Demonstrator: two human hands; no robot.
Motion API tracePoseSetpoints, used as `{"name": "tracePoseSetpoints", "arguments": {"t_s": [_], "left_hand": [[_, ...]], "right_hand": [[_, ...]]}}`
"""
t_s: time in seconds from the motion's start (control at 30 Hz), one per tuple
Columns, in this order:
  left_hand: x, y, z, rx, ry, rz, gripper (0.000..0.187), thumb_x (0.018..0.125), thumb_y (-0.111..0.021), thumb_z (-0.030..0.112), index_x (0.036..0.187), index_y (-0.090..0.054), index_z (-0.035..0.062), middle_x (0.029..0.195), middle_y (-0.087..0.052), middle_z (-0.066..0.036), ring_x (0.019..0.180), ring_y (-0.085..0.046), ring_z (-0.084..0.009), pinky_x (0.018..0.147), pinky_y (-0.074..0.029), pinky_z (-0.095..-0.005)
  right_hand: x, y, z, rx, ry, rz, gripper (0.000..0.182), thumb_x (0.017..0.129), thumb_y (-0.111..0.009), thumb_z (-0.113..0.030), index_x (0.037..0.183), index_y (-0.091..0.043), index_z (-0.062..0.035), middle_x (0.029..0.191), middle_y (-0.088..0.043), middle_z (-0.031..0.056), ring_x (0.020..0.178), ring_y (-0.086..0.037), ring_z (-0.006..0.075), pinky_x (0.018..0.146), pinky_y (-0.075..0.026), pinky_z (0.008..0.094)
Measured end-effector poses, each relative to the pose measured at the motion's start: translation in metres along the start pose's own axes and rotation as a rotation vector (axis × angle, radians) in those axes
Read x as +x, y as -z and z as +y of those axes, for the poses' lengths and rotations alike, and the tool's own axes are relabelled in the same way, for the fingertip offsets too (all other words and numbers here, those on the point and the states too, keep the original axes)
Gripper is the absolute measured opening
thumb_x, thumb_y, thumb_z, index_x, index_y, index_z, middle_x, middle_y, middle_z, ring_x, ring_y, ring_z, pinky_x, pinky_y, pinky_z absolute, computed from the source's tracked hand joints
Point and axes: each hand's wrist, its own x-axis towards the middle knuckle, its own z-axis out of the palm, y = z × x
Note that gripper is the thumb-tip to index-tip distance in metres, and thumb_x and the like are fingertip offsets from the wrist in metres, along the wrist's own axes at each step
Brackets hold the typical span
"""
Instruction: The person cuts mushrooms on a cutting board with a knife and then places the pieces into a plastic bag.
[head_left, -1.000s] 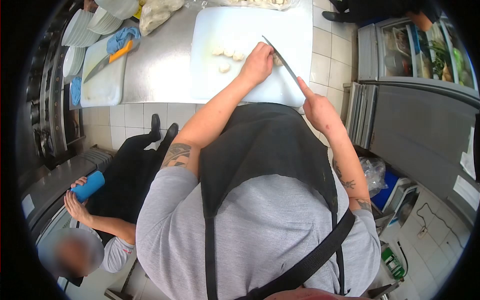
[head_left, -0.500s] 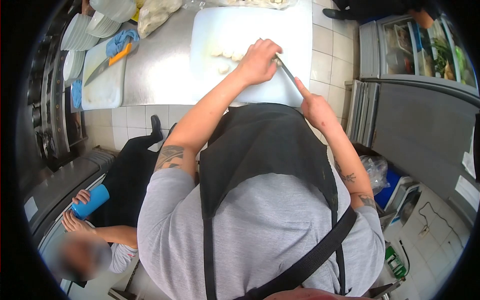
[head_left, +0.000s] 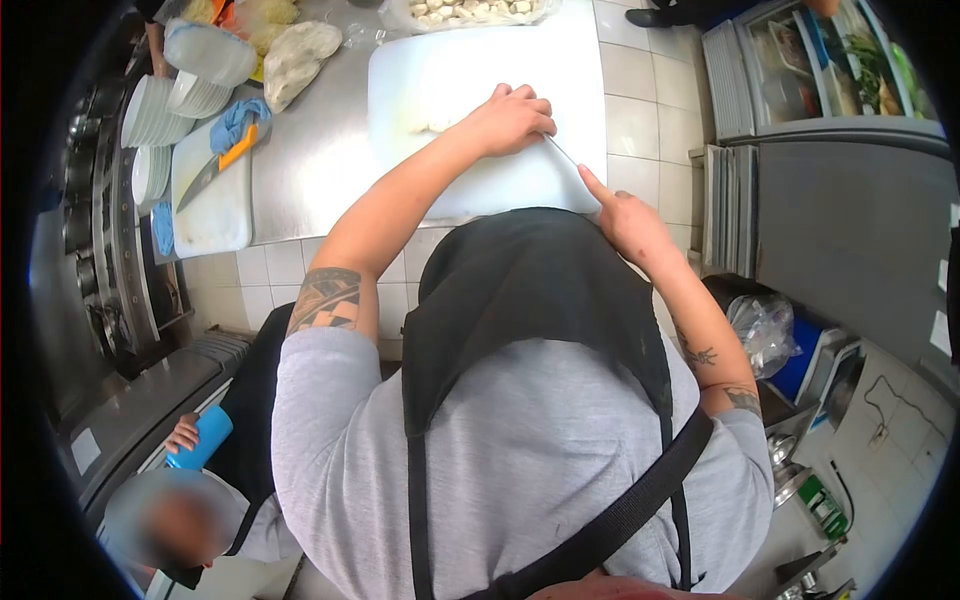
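Observation:
My right hand (head_left: 632,222) is closed round a knife (head_left: 565,154), its index finger stretched along the back of the blade. The thin blade slants up and left over the white cutting board (head_left: 480,75), its far end beside the fingers of my left hand (head_left: 517,122). That left hand is curled, fingertips down against the board; what lies under them is hidden. Pale pieces that look like mushrooms (head_left: 432,124) lie left of it, partly behind my forearm. An open plastic bag of similar whitish pieces (head_left: 470,12) sits past the board's far edge.
On the steel table (head_left: 300,170) to the left lies a second board (head_left: 222,215) with an orange-handled knife (head_left: 236,152) and a blue cloth (head_left: 238,122). Stacked white bowls (head_left: 152,112) stand beyond it. A person holding a blue cylinder (head_left: 205,437) is behind me on the left. A fridge (head_left: 840,200) stands right.
The knife blade has tilted more edge-on, and both hands stay close together at the board. The whole view has shifted, showing more of the bag. The person's blue cylinder has moved lower in view.

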Motion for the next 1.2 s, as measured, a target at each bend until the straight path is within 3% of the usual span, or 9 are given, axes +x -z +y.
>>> {"name": "tracePoseSetpoints", "arguments": {"t_s": [0.43, 0.63, 0.77, 0.93, 0.97, 1.03, 1.07, 1.17, 1.2], "left_hand": [[-0.009, -0.015, -0.022, -0.144, 0.086, 0.133, 0.025, 0.094, -0.069, 0.012, 0.119, -0.067, 0.0133, 0.132, -0.057, -0.008, 0.122, -0.053, -0.0371, 0.101, -0.052, -0.0449], [0.006, -0.007, -0.068, -0.351, 0.333, 0.274, 0.021, 0.089, -0.071, 0.005, 0.11, -0.073, 0.0107, 0.124, -0.062, -0.015, 0.11, -0.063, -0.0361, 0.098, -0.054, -0.0417], [0.039, 0.032, -0.125, -0.2, 0.466, 0.337, 0.023, 0.087, -0.07, 0.005, 0.108, -0.077, 0.0112, 0.116, -0.067, -0.019, 0.106, -0.067, -0.0377, 0.097, -0.055, -0.0413], [0.074, 0.127, -0.165, -0.228, 0.515, 0.382, 0.032, 0.089, -0.075, 0.019, 0.12, -0.076, 0.0114, 0.129, -0.07, -0.016, 0.119, -0.067, -0.0334, 0.1, -0.054, -0.0404], [0.076, 0.129, -0.181, -0.187, 0.457, 0.455, 0.031, 0.089, -0.073, 0.017, 0.118, -0.075, 0.0091, 0.124, -0.071, -0.017, 0.116, -0.067, -0.0346, 0.1, -0.053, -0.0412], [0.075, 0.144, -0.195, -0.105, 0.339, 0.595, 0.028, 0.089, -0.068, 0.015, 0.114, -0.074, 0.0046, 0.115, -0.073, -0.02, 0.11, -0.068, -0.037, 0.099, -0.052, -0.0429], [0.069, 0.144, -0.199, -0.174, 0.419, 0.643, 0.031, 0.088, -0.07, 0.011, 0.118, -0.074, 0.0046, 0.112, -0.074, -0.015, 0.105, -0.069, -0.0312, 0.097, -0.052, -0.0391], [0.038, 0.135, -0.188, -0.155, 0.382, 0.622, 0.036, 0.091, -0.075, 0.026, 0.123, -0.074, 0.0106, 0.127, -0.072, -0.016, 0.117, -0.069, -0.0313, 0.097, -0.055, -0.0413], [0.02, 0.133, -0.17, -0.173, 0.461, 0.534, 0.039, 0.091, -0.076, 0.03, 0.124, -0.073, 0.01, 0.124, -0.073, -0.016, 0.114, -0.07, -0.0309, 0.096, -0.056, -0.0418]], "right_hand": [[-0.091, 0.01, 0.023, 0.299, -0.05, -0.026, 0.089, 0.085, -0.06, 0.004, 0.163, -0.037, -0.0344, 0.085, -0.066, 0.0205, 0.078, -0.067, 0.0407, 0.078, -0.053, 0.0511], [-0.096, 0.011, 0.024, 0.455, -0.064, 0.041, 0.082, 0.088, -0.058, 0.007, 0.16, -0.043, -0.0307, 0.083, -0.064, 0.0253, 0.077, -0.065, 0.0434, 0.076, -0.051, 0.05], [-0.091, 0.003, 0.022, 0.529, -0.05, 0.078, 0.085, 0.086, -0.056, 0.01, 0.16, -0.044, -0.03, 0.079, -0.061, 0.024, 0.073, -0.063, 0.0403, 0.076, -0.053, 0.0425], [-0.087, 0.007, 0.02, 0.542, -0.069, 0.054, 0.092, 0.08, -0.055, 0.014, 0.161, -0.043, -0.0281, 0.075, -0.056, 0.019, 0.067, -0.055, 0.0326, 0.073, -0.051, 0.0329], [-0.086, 0.007, 0.02, 0.55, -0.075, 0.037, 0.094, 0.079, -0.055, 0.015, 0.161, -0.043, -0.0278, 0.074, -0.055, 0.0181, 0.067, -0.054, 0.0313, 0.073, -0.05, 0.0315], [-0.086, 0.007, 0.02, 0.551, -0.075, 0.053, 0.091, 0.081, -0.055, 0.014, 0.161, -0.042, -0.027, 0.075, -0.057, 0.0185, 0.067, -0.056, 0.0326, 0.073, -0.051, 0.0332], [-0.085, 0.007, 0.02, 0.552, -0.076, 0.061, 0.089, 0.083, -0.055, 0.013, 0.161, -0.042, -0.0266, 0.075, -0.058, 0.0186, 0.067, -0.057, 0.0332, 0.074, -0.051, 0.034], [-0.08, -0.007, 0.027, 0.615, -0.054, 0.13, 0.081, 0.089, -0.058, 0.007, 0.161, -0.041, -0.0243, 0.077, -0.061, 0.0208, 0.07, -0.06, 0.0373, 0.074, -0.052, 0.0386], [-0.077, -0.011, 0.029, 0.618, -0.057, 0.143, 0.077, 0.09, -0.059, 0.005, 0.161, -0.042, -0.0229, 0.078, -0.062, 0.0219, 0.071, -0.061, 0.0391, 0.075, -0.052, 0.0403]]}}
